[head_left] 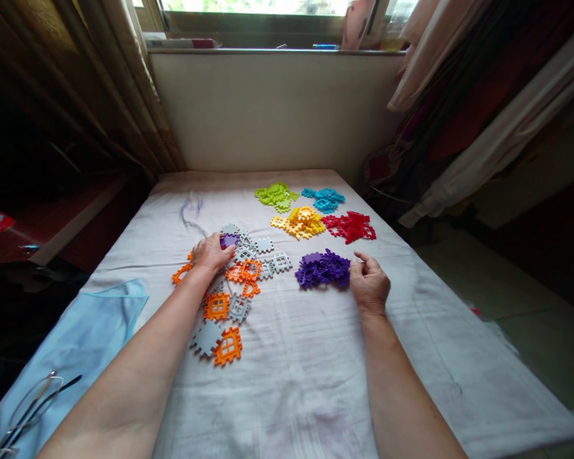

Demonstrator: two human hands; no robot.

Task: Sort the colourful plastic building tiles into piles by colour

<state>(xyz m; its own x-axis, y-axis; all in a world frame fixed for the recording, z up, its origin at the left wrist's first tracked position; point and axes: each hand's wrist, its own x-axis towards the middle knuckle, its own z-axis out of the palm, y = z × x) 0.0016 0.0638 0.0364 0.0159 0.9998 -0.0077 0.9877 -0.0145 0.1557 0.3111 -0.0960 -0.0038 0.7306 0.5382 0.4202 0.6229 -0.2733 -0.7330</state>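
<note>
My left hand (213, 252) is closed on a purple piece (229, 240) at the upper end of a loose spread of orange pieces (228, 346) and grey pieces (207, 337). Its fingertips hide part of that piece. My right hand (369, 280) rests with curled fingers at the right edge of the purple pile (323, 269); whether something is between the fingers is hidden. Beyond the purple pile lie a yellow pile (300, 223) and a red pile (350, 227). Farther back are a green pile (277, 196) and a blue pile (324, 199).
A white cloth covers the bed-like surface (287, 395). At the left lie a light blue cloth (100, 325) and eyeglasses (38, 401). A wall (277, 111) and window stand behind, with curtains (119, 83) at the left and hanging clothes (497, 134) at the right.
</note>
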